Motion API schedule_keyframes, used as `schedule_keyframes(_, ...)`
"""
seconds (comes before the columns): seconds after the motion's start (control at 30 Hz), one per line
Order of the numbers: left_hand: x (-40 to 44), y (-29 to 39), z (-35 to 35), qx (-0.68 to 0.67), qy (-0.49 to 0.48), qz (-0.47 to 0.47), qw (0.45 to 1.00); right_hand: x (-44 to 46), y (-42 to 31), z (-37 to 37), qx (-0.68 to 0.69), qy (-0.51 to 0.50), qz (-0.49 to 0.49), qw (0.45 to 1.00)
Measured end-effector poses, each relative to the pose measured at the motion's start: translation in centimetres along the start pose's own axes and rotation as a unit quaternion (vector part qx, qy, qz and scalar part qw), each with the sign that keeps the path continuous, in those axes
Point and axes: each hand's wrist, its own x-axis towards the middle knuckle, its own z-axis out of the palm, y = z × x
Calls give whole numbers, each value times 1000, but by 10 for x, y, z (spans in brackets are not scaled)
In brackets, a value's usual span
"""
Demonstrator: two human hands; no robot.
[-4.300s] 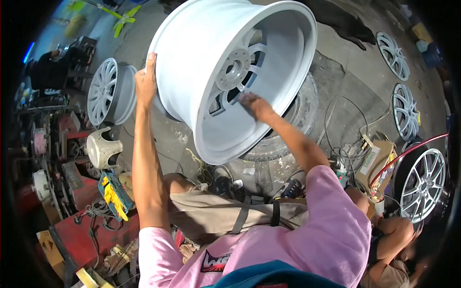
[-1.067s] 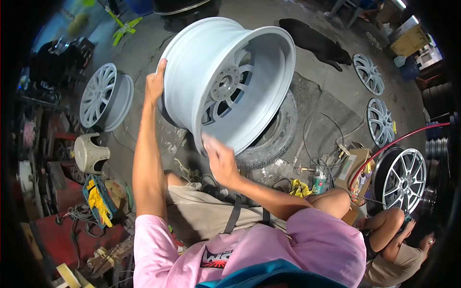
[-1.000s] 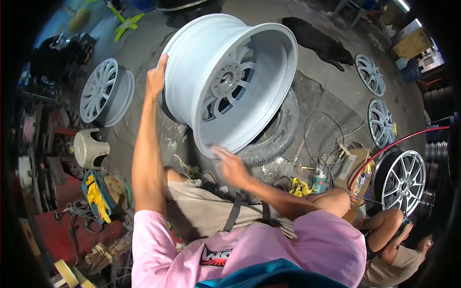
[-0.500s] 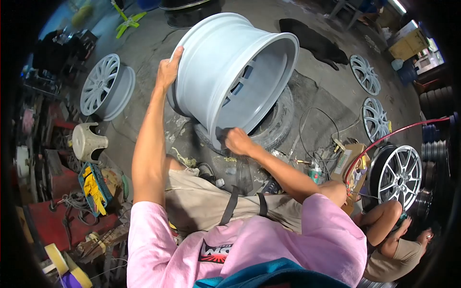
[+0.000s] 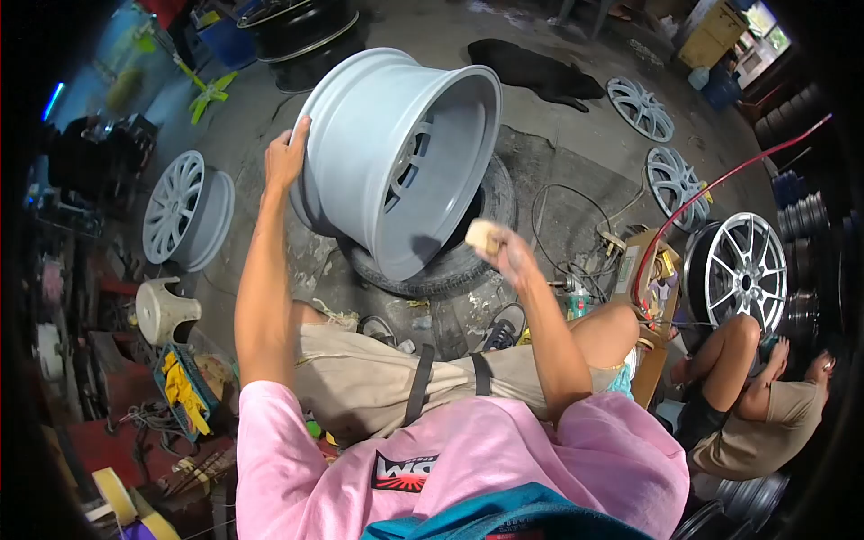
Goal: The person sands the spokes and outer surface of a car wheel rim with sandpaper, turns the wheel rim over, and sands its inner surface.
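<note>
A large light-grey wheel rim (image 5: 360, 135) stands tilted on a tyre (image 5: 432, 286) lying on the floor, its open barrel facing right. My left hand (image 5: 286, 160) grips the rim's far left edge, thumb up along the lip. Off the wheel, to the right of its lower lip, my right hand (image 5: 511, 256) holds a small pale yellow block (image 5: 485, 235) between its fingers. The block looks like a sponge or sanding pad. Inside the barrel the spokes show only in part.
Another grey rim (image 5: 184, 211) and a stool (image 5: 167, 310) stand at left. Two grey wheel faces (image 5: 677, 187) lie at right, near a silver-spoked wheel (image 5: 745, 281), a red hose (image 5: 670, 216) and a cardboard box (image 5: 634, 261). A co-worker (image 5: 760, 405) sits lower right. A black dog (image 5: 535, 72) lies behind.
My right hand has come away from the rim's lower lip and moved right, with the pale block now visible. My left hand still holds the rim. The camera view has shifted.
</note>
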Motion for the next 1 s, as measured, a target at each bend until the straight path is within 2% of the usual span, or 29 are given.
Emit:
schedule_keyframes(0.03,-1,4,-4,41,45,33,998,-5,19,-14,15,30,24,999)
schedule_keyframes(0.07,-1,9,-5,-13,76,72,994,-11,28,-15,21,27,25,999)
schedule_keyframes(0.1,-5,20,-10,-7,75,76,994,-17,36,-16,-13,46,24,999)
schedule_keyframes(0.17,-23,72,-26,-24,219,257,941,-21,41,-16,-39,65,17,997)
schedule_keyframes(0.2,-47,113,-34,-64,217,273,935,-20,36,-10,-66,50,10,996)
schedule_keyframes(0.27,-93,161,-44,-68,149,304,939,-23,25,6,-104,34,-30,994)
schedule_keyframes(0.3,-124,187,-41,-79,79,312,944,-23,23,6,-93,35,-33,995)
schedule_keyframes(0.33,-146,191,-26,-87,16,384,919,-23,21,5,-87,27,-42,995)
schedule_keyframes(0.37,-166,189,-8,-69,-76,406,908,-24,18,5,-83,17,-51,995)
schedule_keyframes(0.4,-186,194,3,82,-214,338,913,-29,15,8,-69,19,-51,996)
schedule_keyframes(0.43,-197,182,25,169,-283,325,886,-31,16,9,-69,15,-51,996)
schedule_keyframes(0.53,-211,111,85,421,-439,241,757,-35,18,14,-60,7,-61,996)
schedule_keyframes(0.6,-219,62,103,530,-460,265,661,-40,19,13,-75,-5,-101,992)
schedule_keyframes(0.63,-220,26,121,530,-461,270,658,-42,19,11,-72,0,-104,992)
schedule_keyframes(0.67,-220,-11,142,596,-490,258,582,-44,18,9,-93,8,-134,987)
schedule_keyframes(0.7,-225,-7,144,655,-511,244,500,-44,19,6,-114,16,-163,980)
schedule_keyframes(0.73,-234,-2,149,655,-510,249,499,-44,20,5,-141,31,-172,975)
schedule_keyframes(0.77,-246,4,157,643,-493,228,540,-47,21,3,-140,34,-176,974)
schedule_keyframes(0.8,-257,15,157,628,-474,206,581,-52,23,1,-199,31,-199,959)
schedule_keyframes(0.83,-263,2,164,629,-470,210,583,-55,23,-1,-258,28,-221,940)
schedule_keyframes(0.9,-268,-42,185,594,-389,256,657,-50,30,-9,-294,35,-212,931)
schedule_keyframes(0.97,-266,-40,174,586,-376,281,660,-55,36,-7,-427,70,-237,870)
schedule_keyframes(1.0,-265,-28,160,587,-403,281,644,-62,33,-3,-433,60,-236,868)
